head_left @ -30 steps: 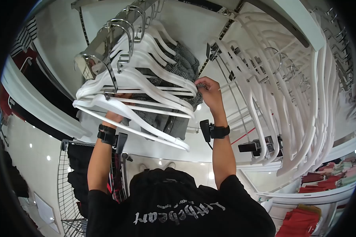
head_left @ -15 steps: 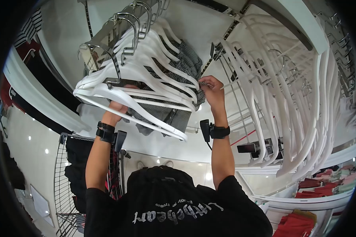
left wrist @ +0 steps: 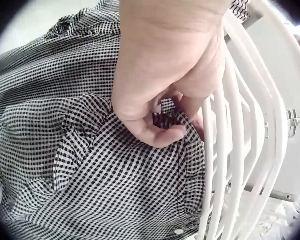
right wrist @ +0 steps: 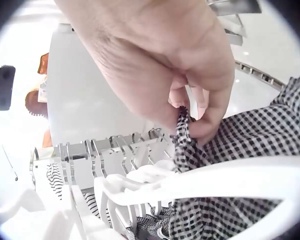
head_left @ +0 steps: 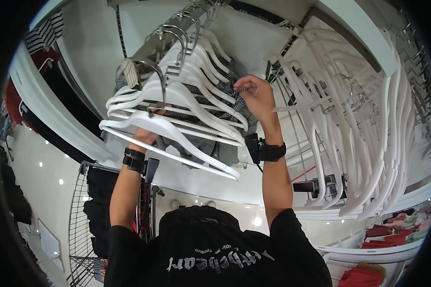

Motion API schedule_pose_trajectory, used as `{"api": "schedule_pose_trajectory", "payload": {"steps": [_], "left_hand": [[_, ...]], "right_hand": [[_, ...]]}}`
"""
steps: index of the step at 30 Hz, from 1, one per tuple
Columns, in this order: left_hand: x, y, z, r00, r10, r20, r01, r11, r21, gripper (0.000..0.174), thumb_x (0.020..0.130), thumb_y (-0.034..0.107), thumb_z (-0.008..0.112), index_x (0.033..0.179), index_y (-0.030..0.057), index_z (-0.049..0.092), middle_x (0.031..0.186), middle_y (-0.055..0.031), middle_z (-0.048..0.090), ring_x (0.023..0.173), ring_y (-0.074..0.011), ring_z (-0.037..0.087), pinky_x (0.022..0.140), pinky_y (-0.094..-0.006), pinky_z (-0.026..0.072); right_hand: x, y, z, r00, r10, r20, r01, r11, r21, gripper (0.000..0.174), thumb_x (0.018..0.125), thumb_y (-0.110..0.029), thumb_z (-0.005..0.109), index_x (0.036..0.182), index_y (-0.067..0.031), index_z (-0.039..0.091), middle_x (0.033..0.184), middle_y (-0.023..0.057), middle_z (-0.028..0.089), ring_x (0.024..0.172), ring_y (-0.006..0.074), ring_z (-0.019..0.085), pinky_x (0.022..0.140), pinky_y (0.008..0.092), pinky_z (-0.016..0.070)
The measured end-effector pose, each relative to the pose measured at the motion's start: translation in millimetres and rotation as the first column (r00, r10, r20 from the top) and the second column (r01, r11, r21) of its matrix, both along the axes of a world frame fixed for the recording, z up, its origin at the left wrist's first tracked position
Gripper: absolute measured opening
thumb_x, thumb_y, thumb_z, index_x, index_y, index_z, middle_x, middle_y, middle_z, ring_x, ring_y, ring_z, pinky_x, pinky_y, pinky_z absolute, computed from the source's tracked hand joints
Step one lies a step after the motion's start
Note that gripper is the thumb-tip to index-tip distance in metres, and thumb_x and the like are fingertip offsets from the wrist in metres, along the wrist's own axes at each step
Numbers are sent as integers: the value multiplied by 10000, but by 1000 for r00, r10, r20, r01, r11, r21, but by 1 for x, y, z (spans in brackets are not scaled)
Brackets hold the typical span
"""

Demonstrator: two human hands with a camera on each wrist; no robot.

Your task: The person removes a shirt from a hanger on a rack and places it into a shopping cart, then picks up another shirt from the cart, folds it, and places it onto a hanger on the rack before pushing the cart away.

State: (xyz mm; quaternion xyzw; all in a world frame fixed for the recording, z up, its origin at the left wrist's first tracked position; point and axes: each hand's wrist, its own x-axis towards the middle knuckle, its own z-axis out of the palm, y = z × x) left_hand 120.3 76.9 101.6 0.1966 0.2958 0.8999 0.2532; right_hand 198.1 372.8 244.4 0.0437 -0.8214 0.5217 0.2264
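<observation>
A black-and-white gingham blouse (left wrist: 115,170) with ruffled trim hangs among white hangers (head_left: 196,103) on a metal rail. My left hand (left wrist: 165,65) grips its cloth near a ruffled edge, with thumb and fingers curled around it. In the head view, the front hanger (head_left: 170,131) partly covers that hand. Between the thumb and fingertips of my right hand (right wrist: 175,65) is a pinched ruffled edge (right wrist: 184,130) of gingham cloth. The head view places the right hand beside the right ends of the hangers. Much of the blouse is hidden behind the hangers.
The metal rail (head_left: 151,52) runs away from me overhead. Many bare white hangers (head_left: 364,143) crowd the right side. A wire cart (head_left: 79,205) with dark clothes stands at lower left. Folded red clothes (head_left: 361,276) lie on a shelf at lower right.
My right hand has moved farther from my body, past the front hangers' right ends, still pinching the cloth. The left hand stays behind the front hanger. The head view has shifted slightly.
</observation>
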Motion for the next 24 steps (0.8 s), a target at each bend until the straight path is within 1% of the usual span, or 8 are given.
{"api": "schedule_pose_trajectory", "payload": {"steps": [3,5,8,11,15,16,19,24], "left_hand": [[-12,-3,-12,988,155,21,-155,988,-3,292,910,242,513,1174,120,491,1034,-48,595,960,-164,571,847,-314,480],[-10,-9,0,962,268,52,-248,938,-241,263,912,247,506,1147,131,482,1017,-31,595,944,-155,573,834,-324,486],[-25,-36,-13,963,226,144,-198,962,-189,265,870,151,564,1123,102,502,997,-44,607,850,-169,582,698,-312,505],[-30,-56,-15,954,284,96,-265,949,-172,304,831,116,616,1114,95,506,974,-44,614,854,-175,583,692,-309,504],[-39,-74,1,944,310,111,-307,951,-46,474,828,102,615,1256,100,411,1107,-93,561,1011,-219,573,886,-349,499],[-41,-73,9,918,388,-79,-388,922,24,597,858,61,553,1368,155,257,1189,-131,506,1053,-242,556,937,-345,474],[-42,-82,27,899,438,9,-434,893,-119,664,877,34,501,1406,214,142,1219,-142,483,1063,-253,550,933,-342,475],[-49,-97,45,929,339,-150,-359,924,-135,469,854,-28,478,1303,66,380,1146,-123,539,1009,-203,572,841,-317,509]], "right_hand": [[-11,-16,8,1000,21,16,-22,998,55,203,698,94,515,849,4,618,823,81,655,826,142,625,721,257,470],[-15,-23,13,996,86,10,-86,995,45,207,705,91,509,862,8,616,844,83,652,830,146,620,718,256,470],[-16,-39,17,985,170,13,-170,985,33,221,711,90,498,889,19,607,875,85,642,808,146,607,705,246,462],[-15,-55,24,984,175,33,-176,984,28,227,715,93,492,902,23,601,876,82,639,792,139,598,698,239,455],[-22,-73,41,981,192,-33,-188,977,96,194,726,85,501,880,18,596,865,71,636,787,135,594,698,239,451],[-23,-78,45,984,174,-26,-170,978,123,185,738,78,505,897,23,582,857,72,635,791,136,593,714,248,457],[-33,-86,54,983,180,-32,-178,982,56,181,753,68,522,925,33,562,847,80,632,784,139,590,727,255,462],[-31,-102,74,991,132,36,-132,991,-8,220,758,61,575,973,21,559,845,82,626,805,135,590,741,244,464]]}}
